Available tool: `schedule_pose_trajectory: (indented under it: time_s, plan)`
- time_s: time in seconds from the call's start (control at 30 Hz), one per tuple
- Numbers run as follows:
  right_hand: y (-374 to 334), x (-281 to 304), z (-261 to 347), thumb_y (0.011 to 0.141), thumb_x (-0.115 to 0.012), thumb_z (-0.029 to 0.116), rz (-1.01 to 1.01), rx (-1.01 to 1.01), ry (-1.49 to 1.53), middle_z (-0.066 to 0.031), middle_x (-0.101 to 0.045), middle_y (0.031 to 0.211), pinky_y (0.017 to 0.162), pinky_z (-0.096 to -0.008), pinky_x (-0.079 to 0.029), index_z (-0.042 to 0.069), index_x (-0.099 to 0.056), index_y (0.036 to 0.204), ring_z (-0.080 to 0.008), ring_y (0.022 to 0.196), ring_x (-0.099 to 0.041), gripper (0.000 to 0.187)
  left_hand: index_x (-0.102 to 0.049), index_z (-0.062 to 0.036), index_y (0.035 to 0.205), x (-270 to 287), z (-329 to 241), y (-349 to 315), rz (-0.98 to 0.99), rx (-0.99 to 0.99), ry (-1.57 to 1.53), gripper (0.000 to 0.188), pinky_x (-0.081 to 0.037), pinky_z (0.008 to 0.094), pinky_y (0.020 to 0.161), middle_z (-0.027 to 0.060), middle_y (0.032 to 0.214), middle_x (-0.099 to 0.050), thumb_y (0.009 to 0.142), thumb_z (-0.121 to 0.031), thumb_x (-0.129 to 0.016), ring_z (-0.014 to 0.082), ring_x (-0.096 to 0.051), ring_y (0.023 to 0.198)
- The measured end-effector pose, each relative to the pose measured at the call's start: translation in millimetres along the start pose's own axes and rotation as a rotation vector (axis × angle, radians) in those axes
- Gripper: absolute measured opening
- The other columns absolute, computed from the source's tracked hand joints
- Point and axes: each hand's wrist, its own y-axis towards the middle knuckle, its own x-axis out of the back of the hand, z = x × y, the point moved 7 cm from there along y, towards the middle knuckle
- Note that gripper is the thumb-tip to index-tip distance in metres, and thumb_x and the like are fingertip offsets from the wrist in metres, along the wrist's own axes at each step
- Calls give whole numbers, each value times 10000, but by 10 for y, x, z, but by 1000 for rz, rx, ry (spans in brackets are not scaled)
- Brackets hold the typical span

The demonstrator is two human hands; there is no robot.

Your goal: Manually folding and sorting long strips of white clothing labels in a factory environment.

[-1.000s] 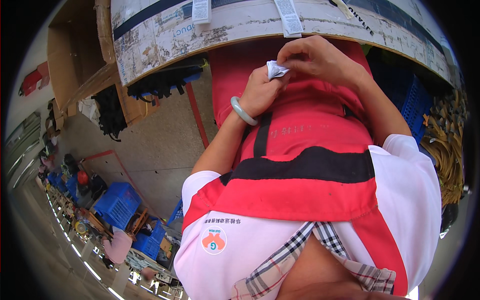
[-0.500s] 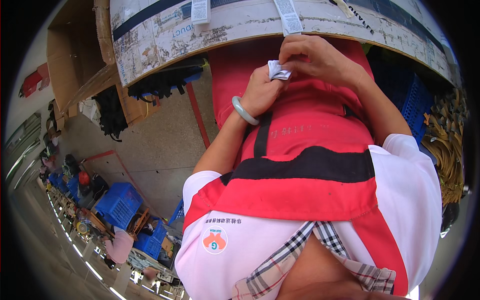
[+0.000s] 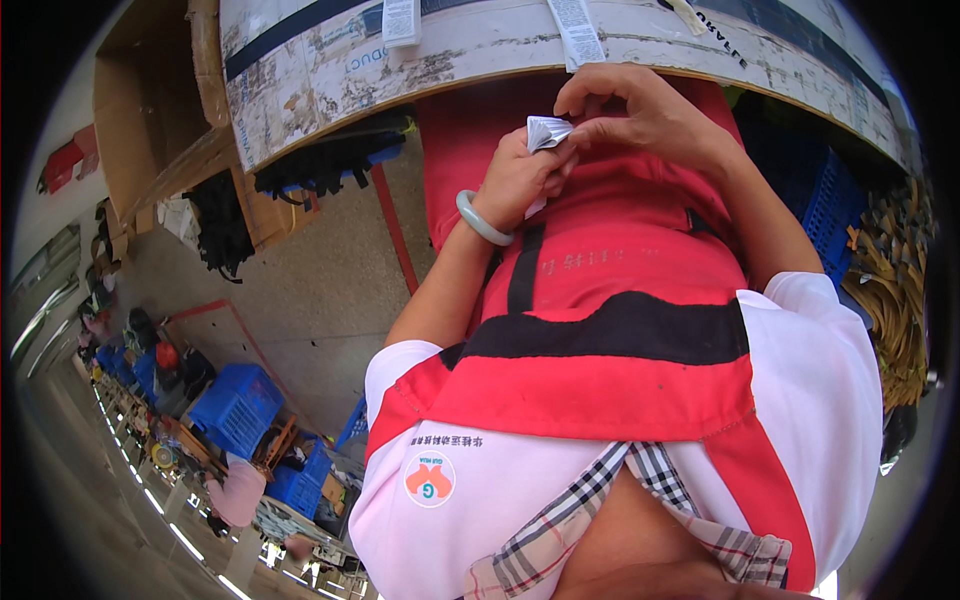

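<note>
A small folded bundle of white labels [image 3: 545,132] stands up out of my left hand [image 3: 522,178], whose fingers are closed round its lower part. The upper edges of the bundle fan apart slightly. From the right, my right hand [image 3: 640,115] meets it, the thumb tip at the bundle's right edge and the forefinger arched above; the other fingers are curled and partly hidden. Both hands are over my red apron [image 3: 600,240], just short of the table edge. A pale bangle circles my left wrist.
On the worn white table [image 3: 300,110] lie a printed white label strip [image 3: 402,22] and a second strip [image 3: 577,35] at its near edge. An open cardboard box [image 3: 150,110] stands left. Black straps hang below the table. A blue crate [image 3: 832,205] and brown pieces [image 3: 895,290] are at right.
The bundle has tilted and moved slightly left, and its edges now spread in a fan. My left hand has turned and lowered a little; the right forefinger has lifted away from the thumb.
</note>
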Motion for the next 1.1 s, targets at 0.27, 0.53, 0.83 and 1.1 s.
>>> schedule_pose_trajectory:
  time_s: [0.27, 0.53, 0.83, 1.1]
  plan:
    - [0, -16, 106, 851, -699, 111, -32, 14, 28, -35, -615, 831, 714, -268, -492, 12, -619, 974, -133, 762, -590, 177, -595, -27, 971, 6, 5, -5, -25, -13, 24, 157, -306, 198, 443, -10, 692, -503, 963, -183, -579, 44, -380, 497]
    - [-29, -11, 155, 833, -657, 38, 20, 156, -180, -87, -620, 843, 725, -298, -507, -12, -636, 912, -204, 767, -631, 96, -602, -23, 988, -27, 7, 3, 25, -33, 24, 145, -292, 200, 438, -14, 682, -503, 959, -164, -581, 43, -377, 496]
    - [-9, -22, 68, 842, -646, 55, 7, 98, -238, -117, -628, 856, 722, -329, -507, -8, -653, 910, -251, 782, -640, 94, -611, -32, 974, -3, 18, -2, -27, -27, 114, 147, -281, 200, 433, -17, 691, -513, 962, -175, -580, 36, -375, 496]
    - [-5, -42, 96, 838, -640, 67, -7, 163, -318, -117, -621, 869, 737, -357, -498, -1, -632, 907, -278, 816, -628, 97, -608, -40, 974, 15, 41, 20, -12, -34, 88, 131, -285, 196, 433, -17, 698, -522, 958, -168, -586, 34, -379, 493]
